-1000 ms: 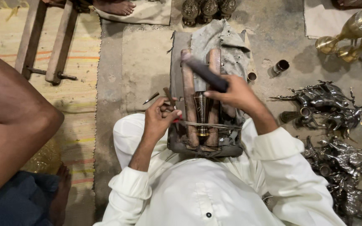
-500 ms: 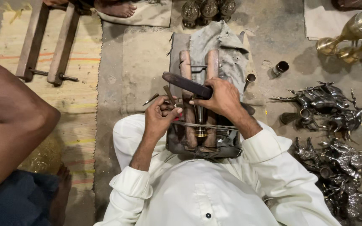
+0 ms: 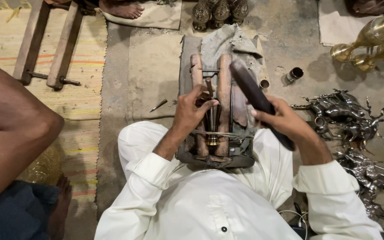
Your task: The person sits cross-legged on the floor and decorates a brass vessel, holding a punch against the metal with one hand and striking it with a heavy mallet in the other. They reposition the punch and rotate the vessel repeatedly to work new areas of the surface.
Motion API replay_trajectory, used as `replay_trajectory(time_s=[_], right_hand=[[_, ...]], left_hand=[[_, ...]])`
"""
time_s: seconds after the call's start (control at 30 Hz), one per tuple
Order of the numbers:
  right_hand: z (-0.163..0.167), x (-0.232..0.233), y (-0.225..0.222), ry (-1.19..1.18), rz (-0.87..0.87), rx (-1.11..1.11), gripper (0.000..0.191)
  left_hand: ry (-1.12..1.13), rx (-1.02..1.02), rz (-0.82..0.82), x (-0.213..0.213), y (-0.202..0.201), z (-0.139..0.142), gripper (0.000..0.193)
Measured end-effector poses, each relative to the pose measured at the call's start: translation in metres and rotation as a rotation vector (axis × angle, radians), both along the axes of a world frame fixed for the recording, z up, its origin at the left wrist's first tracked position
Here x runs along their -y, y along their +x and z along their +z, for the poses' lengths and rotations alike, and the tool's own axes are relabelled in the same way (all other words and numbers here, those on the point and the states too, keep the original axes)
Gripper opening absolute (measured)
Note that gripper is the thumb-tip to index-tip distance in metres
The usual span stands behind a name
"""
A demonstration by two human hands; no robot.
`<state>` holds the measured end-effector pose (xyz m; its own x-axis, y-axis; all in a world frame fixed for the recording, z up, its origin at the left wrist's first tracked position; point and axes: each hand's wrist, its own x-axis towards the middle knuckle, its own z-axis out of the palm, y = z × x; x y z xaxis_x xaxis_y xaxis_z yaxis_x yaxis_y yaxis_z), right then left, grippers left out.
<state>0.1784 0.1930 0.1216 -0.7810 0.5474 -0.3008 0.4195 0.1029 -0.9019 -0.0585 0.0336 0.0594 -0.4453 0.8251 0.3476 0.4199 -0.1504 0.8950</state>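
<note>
Firmly, right hand (image 3: 285, 122) fingers grip a dark wooden bar (image 3: 256, 98); left hand (image 3: 190, 113) fingers pinch a slim brass rod (image 3: 211, 120).

Floor-level metal workshop, wooden vise (image 3: 210, 106), heaped metal figurines (image 3: 347, 120)

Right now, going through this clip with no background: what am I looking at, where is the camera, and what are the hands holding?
The one view comes from a camera on the person's head, looking down. The person in white sits on the floor at a wooden clamp gripping a small brass piece. The left hand steadies a thin tool there; the right hand holds a dark bar. Silvery metal figures lie on the right, brass vessels top right. Another person's knee shows on the left.
</note>
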Motion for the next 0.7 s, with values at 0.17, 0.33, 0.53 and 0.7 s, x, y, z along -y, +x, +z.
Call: replay_trajectory(time_s=[0.17, 0.33, 0.53, 0.7], right_hand=[[0.010, 0.004, 0.016, 0.560, 0.004, 0.168, 0.054], [0.033, 0.016, 0.001, 1.004, -0.095, -0.042, 0.044], [0.071, 0.011, -0.003, 1.391, 0.092, 0.112, 0.045], [0.080, 0.009, 0.010, 1.413, 0.154, 0.290, 0.057]], left_hand=[[0.045, -0.155, 0.036, 0.002, 0.004, -0.003, 0.039], [0.011, -0.188, 0.090, 0.002, 0.009, -0.013, 0.040], [0.035, -0.359, 0.025, -0.005, 0.008, -0.011, 0.036], [0.053, -0.474, -0.076, -0.008, 0.001, 0.004, 0.034]])
